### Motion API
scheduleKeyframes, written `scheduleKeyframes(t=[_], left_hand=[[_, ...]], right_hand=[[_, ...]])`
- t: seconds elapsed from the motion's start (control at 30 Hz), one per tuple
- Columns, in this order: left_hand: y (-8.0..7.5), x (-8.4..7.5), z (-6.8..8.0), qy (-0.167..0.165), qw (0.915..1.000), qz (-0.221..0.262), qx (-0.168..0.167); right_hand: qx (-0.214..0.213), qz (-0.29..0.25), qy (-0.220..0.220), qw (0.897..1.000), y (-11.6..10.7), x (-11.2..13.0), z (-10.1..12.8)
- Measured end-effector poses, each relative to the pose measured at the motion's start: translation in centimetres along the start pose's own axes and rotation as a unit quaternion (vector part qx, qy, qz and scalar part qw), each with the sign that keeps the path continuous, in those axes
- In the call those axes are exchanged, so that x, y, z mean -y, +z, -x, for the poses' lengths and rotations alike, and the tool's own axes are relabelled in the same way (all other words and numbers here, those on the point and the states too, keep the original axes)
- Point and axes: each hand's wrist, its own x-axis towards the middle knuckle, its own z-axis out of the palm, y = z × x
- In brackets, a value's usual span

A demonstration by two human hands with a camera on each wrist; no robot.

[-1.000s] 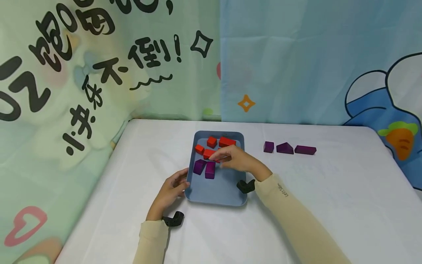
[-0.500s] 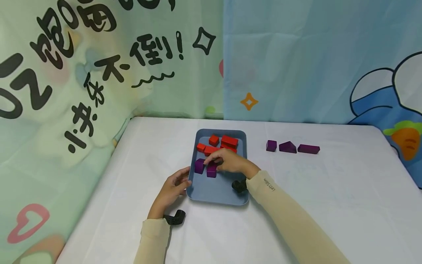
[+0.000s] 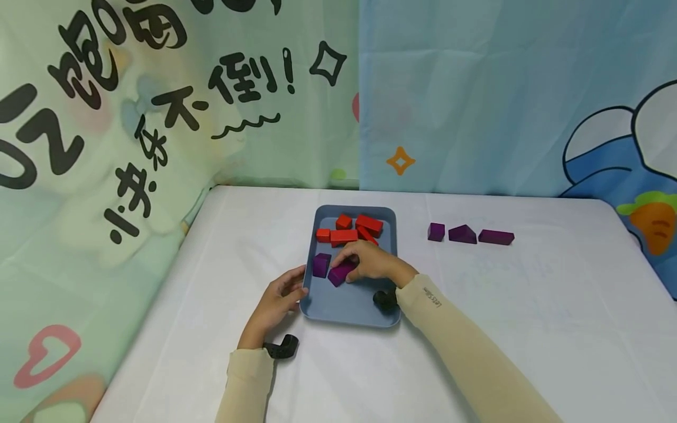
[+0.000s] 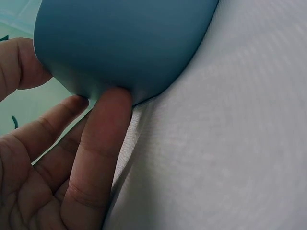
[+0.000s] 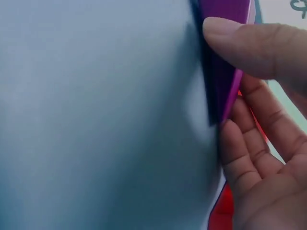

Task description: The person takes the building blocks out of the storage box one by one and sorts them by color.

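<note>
A blue-grey tray [image 3: 341,308] lies on the white table. Over its middle my right hand [image 3: 372,260] pinches a purple block [image 3: 339,275], thumb on the near side in the right wrist view. Close to its left stands another purple block [image 3: 320,265]. Several red blocks [image 3: 344,237] fill the far part of the tray. My left hand [image 3: 277,299] holds the tray's left edge. In the left wrist view, fingers [image 4: 101,139] press the outer wall while the thumb sits at the edge, its tip partly hidden.
Right of the tray, a short purple block [image 3: 436,232], a purple triangular block [image 3: 462,235] and a long purple block [image 3: 496,237] form a row on the tablecloth [image 3: 529,329]. Printed curtains [image 3: 465,106] hang behind and to the left. Each wrist wears a black camera mount [image 3: 282,347].
My right hand came down and left from above the red blocks to the right-hand purple block, which it has turned at an angle. My left hand stays at the tray's edge.
</note>
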Motion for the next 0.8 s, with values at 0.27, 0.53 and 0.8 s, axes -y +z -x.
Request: scheduleKeyframes(t=[0.27,0.53,0.8], left_hand=[[0.4,0.0,0.0,-0.011,0.9999,-0.004,-0.010],[0.5,-0.2,0.1,-0.012,0.9999,-0.001,-0.007],[0.5,-0.4,0.4,-0.009,0.9999,-0.003,-0.012]], right_hand=[[-0.042,-0.038,-0.020,0.998,-1.8,0.8,2.2],[-0.109,-0.015,-0.018,0.994,-6.1,1.9,6.7],[-0.159,0.056,0.020,0.985,-10.6,0.1,12.2]])
